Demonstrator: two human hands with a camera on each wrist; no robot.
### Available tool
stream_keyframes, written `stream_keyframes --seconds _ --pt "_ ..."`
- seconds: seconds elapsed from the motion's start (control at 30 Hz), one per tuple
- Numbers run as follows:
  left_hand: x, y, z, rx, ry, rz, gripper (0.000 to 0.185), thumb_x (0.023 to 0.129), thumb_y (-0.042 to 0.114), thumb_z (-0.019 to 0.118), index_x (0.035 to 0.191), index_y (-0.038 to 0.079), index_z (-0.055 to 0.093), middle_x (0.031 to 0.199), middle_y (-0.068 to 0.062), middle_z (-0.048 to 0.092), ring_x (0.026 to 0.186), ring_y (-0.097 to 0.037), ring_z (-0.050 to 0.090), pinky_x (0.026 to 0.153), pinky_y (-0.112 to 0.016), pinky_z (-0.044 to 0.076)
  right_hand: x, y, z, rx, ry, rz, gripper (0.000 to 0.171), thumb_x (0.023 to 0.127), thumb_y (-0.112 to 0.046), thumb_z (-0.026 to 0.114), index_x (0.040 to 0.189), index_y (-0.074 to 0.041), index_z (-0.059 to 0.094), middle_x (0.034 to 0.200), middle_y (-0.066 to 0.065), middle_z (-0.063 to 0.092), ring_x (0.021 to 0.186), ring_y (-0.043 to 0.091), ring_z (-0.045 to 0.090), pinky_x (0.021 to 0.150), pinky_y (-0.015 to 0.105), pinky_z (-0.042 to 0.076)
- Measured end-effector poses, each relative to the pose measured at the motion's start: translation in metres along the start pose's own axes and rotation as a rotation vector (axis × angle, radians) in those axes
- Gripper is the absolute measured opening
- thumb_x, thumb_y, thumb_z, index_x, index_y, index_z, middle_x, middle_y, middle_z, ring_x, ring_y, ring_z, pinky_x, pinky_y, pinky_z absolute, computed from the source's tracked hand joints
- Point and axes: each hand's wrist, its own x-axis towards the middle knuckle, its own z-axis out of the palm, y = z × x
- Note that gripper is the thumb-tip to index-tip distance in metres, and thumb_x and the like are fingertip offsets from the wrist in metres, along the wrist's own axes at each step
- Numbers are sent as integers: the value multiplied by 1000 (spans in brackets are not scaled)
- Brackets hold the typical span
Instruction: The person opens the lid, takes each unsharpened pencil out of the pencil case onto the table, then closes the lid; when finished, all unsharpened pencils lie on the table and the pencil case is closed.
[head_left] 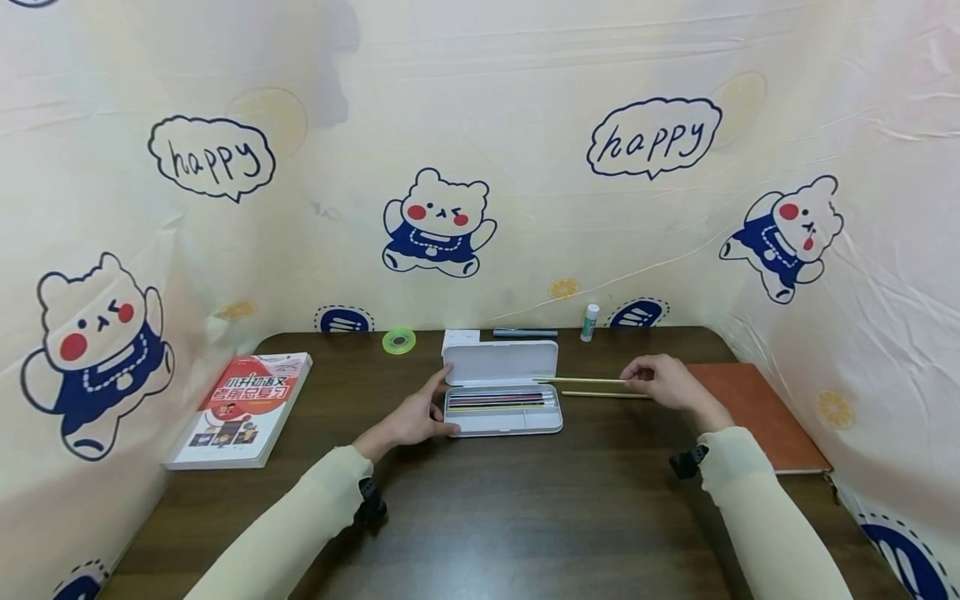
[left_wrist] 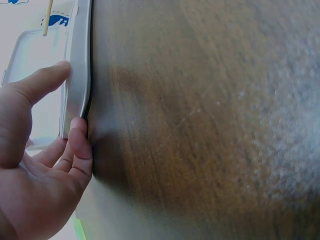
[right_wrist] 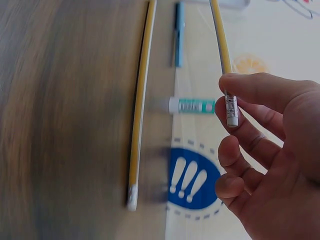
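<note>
An open white pencil case (head_left: pixel 504 427) lies in the middle of the table, its lid (head_left: pixel 501 364) tipped back and several pencils (head_left: pixel 491 401) in its tray. My left hand (head_left: pixel 412 417) grips the case's left end, with the thumb on the near corner and fingers at the side. Between thumb and index finger, my right hand (right_wrist: pixel 280 140) pinches a yellow pencil (right_wrist: pixel 221 40) by its eraser end. Its far tip reaches over the case's right side. Another yellow pencil (right_wrist: pixel 141 100) lies on the table below, right of the case.
Left on the table is a red and white book (head_left: pixel 240 408). Behind the case are a green tape roll (head_left: pixel 399 340), a white paper piece (head_left: pixel 461 337), a blue pen-like stick (head_left: pixel 525 332) and what looks like a glue stick (head_left: pixel 589 322). A brown notebook (head_left: pixel 757 417) lies right.
</note>
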Motion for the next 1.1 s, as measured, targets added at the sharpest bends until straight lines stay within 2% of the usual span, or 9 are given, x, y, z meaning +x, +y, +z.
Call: stream_keyframes --seconds 0.2,0.43,0.63,0.83,0.9,1.1 --pt "2 -1 -1 16 3 -2 110 83 21 83 161 28 6 150 -16 45 78 -13 58 68 -26 49 -10 22 -7 6 -6 57 11 94 -15 67 100 -9 74 88 5 68 79 20 55 69 30 47" --pt "2 -1 -2 19 -1 0 110 83 22 83 161 28 6 151 -17 45 78 -14 58 69 -26 49 -22 42 -11 -50 15 52 8 93 -12 68 95 -10 75 86 4 70 78 18 55 70 32 46" --pt "1 -1 -2 24 1 -10 110 83 23 83 161 29 7 151 -16 45 78 -13 58 70 -27 49 -25 50 -8 -62 -37 70 8 92 -11 68 95 -9 75 90 5 71 80 19 55 74 35 45" --pt "2 -1 -1 21 4 -10 110 83 23 83 161 29 7 150 -16 46 78 -13 58 70 -27 49 -22 59 4 -62 -70 110 7 91 -10 69 94 -10 75 90 5 73 81 20 58 91 54 47" --pt "2 0 0 19 3 -9 110 83 22 83 161 29 7 150 -16 46 77 -13 58 70 -27 48 -20 61 7 -63 -68 124 7 91 -11 70 94 -10 75 91 6 74 82 20 59 93 57 46" --pt "2 -1 0 21 2 -7 110 82 22 83 161 29 7 150 -16 46 77 -13 58 69 -26 49 -15 62 12 -63 -23 136 7 89 -8 70 94 -8 76 90 9 74 85 25 63 112 64 28"
